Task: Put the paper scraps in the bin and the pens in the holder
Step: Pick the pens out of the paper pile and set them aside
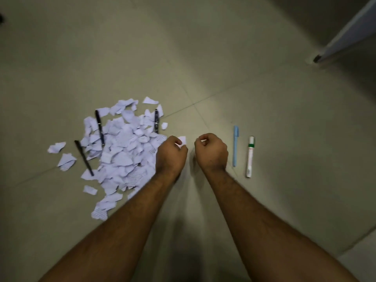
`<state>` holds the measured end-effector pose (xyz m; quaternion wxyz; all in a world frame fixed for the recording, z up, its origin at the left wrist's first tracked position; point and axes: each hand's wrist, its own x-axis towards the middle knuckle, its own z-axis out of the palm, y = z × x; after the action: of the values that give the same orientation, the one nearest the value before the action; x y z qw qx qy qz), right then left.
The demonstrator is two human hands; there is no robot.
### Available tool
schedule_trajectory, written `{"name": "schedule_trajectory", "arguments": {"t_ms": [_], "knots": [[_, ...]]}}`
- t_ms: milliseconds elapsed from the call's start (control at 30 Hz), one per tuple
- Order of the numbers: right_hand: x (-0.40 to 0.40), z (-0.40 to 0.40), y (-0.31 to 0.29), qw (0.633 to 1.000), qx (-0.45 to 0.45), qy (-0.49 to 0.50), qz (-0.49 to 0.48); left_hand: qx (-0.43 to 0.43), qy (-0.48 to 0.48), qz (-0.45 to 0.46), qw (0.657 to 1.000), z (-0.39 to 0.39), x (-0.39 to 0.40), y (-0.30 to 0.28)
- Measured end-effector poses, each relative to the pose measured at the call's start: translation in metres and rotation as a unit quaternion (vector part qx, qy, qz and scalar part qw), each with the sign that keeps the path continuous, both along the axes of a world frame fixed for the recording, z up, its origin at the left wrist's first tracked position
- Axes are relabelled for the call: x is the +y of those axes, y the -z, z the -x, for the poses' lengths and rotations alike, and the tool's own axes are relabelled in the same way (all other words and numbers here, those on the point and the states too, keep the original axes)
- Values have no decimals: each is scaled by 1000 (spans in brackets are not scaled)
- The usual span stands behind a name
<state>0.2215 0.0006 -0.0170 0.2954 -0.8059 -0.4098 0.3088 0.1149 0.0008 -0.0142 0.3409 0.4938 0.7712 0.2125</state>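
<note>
A heap of torn white paper scraps (122,151) lies on the tiled floor at the left. Three black pens lie among them: one at the heap's left edge (83,158), one upright in the middle (99,127), one at the far right (156,121). A light blue pen (235,146) and a white marker with a green band (249,157) lie side by side to the right. My left hand (170,154) pinches a small paper scrap (182,141) at the heap's right edge. My right hand (211,150) hovers beside it, fingers curled, holding nothing that I can see.
Beige floor tiles (203,68) with thin joints stretch all around. A white door or panel edge (345,33) with a dark foot stands at the top right. No bin or pen holder is in view.
</note>
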Motion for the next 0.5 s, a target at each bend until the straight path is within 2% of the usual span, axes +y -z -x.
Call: {"name": "schedule_trajectory", "arguments": {"t_ms": [67,133,200,300,500], "knots": [[13,22,3,999,9,-31,12,93,11,-12,995,28,4,-1],[27,46,7,998,10,-65,24,220,38,7,975,56,9,-2],[40,66,12,996,4,-86,28,279,63,51,957,77,11,2],[55,86,19,995,1,-96,29,291,109,99,945,90,7,17],[76,112,24,988,-37,-143,49,286,108,102,946,98,10,28]]}}
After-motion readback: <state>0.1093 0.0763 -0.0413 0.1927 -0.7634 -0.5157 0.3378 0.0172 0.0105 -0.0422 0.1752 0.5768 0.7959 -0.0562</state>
